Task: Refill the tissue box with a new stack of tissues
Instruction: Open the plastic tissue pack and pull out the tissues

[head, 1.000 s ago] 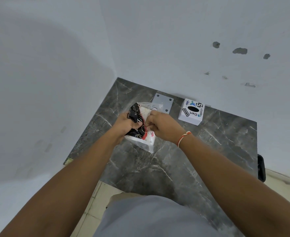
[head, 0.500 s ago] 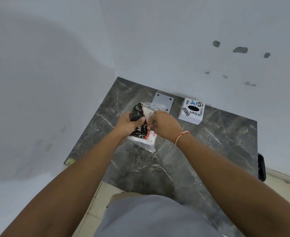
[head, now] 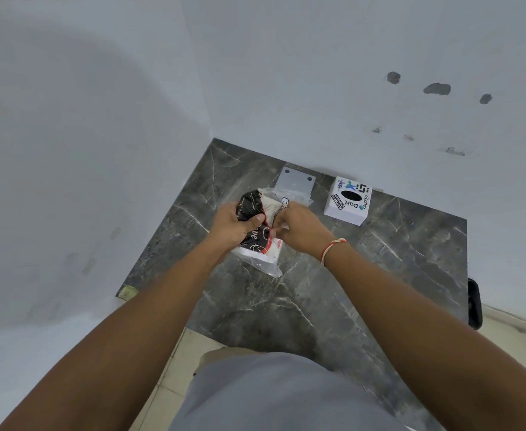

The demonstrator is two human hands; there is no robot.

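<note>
A plastic-wrapped tissue pack, black, red and white, lies tilted on the dark marble table. My left hand grips its left side, thumb pressed on the black wrapper. My right hand pinches the wrapper near the pack's middle, just right of my left thumb. The white cube tissue box, with a black oval opening on top and printed logos, stands apart to the right, near the wall. The tissues themselves are mostly hidden by the wrapper and my hands.
A grey metal plate with holes lies behind the pack against the wall. White walls close the table at the left and back. A black object sits at the table's right edge. Tiled floor shows below.
Both hands have shifted slightly on the pack; my left thumb now presses flat over the black wrapper and my right fingers pinch the plastic closer to it. The pack stays in place.
</note>
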